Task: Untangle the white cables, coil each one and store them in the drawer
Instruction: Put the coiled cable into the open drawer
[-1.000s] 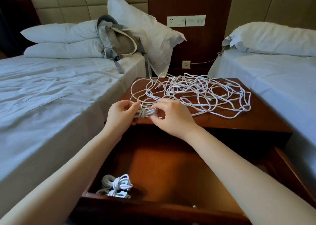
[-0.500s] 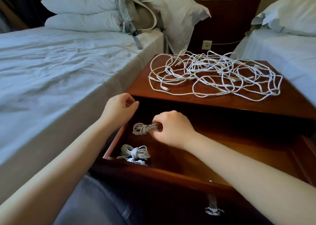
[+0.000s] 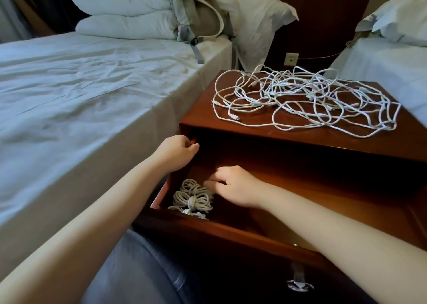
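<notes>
Fingers of right hand curl against coiled cables, grip unclear; left hand fisted, empty.

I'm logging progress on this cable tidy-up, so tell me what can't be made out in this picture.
- Head view: whether the right hand grips the coiled cables; its knuckles hide the fingertips.
- Head view: how many coils; they overlap and the front of the drawer hides their lower edge.
- Head view: number of cables in the tangle; strands cross densely.
- Head view: its right end; the right forearm covers it.
</notes>
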`<state>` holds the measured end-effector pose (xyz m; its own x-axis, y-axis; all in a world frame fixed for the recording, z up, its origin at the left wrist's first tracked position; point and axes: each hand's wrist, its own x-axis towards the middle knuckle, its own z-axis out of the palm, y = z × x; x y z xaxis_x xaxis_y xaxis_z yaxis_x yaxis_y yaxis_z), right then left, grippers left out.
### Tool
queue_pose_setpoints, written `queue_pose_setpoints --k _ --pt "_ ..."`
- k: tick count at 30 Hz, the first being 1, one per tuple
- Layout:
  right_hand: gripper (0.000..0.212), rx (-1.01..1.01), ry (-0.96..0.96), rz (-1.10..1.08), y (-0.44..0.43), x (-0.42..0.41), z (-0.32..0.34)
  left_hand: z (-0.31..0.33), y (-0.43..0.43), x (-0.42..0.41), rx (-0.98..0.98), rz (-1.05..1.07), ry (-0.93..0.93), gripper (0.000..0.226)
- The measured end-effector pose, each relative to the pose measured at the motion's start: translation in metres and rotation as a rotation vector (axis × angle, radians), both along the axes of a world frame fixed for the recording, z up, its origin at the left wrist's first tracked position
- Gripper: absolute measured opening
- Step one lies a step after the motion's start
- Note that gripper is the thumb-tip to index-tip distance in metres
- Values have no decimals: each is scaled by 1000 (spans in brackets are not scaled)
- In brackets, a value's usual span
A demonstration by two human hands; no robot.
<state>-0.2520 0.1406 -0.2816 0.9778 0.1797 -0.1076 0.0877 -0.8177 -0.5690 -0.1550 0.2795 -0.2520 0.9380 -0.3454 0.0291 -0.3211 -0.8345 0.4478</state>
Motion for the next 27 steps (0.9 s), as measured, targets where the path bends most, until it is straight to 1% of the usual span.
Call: queue_pose_setpoints --k 5,7,10,13,16,20,21,23,27 --pt "33 34 -17 -17 -3 1 0 -2 1 0 3 7 -12 35" --pt "30 41 -56 -32 -6 2 2 -3 0 0 0 12 -32 33" --pt "26 61 -190 -110 -15 6 11 1 -3 0 -36 5 -157 32" --pt "17 103 -377 -191 -27 12 27 12 -12 -1 -136 -33 -261 27" --pt "15 97 -541 -265 -42 19 47 28 -30 2 -248 -71 -289 23" --pt "16 36 -669 -331 -70 29 68 50 -63 20 -327 -58 -293 21" --pt "16 11 -691 -341 -78 32 71 53 -72 26 -319 -50 -294 20" --pt "16 -39 -713 -366 -93 40 75 53 -89 42 -238 -57 -283 21" --pt "19 -162 -663 -425 -116 59 78 40 -115 71 35 -48 -228 26"
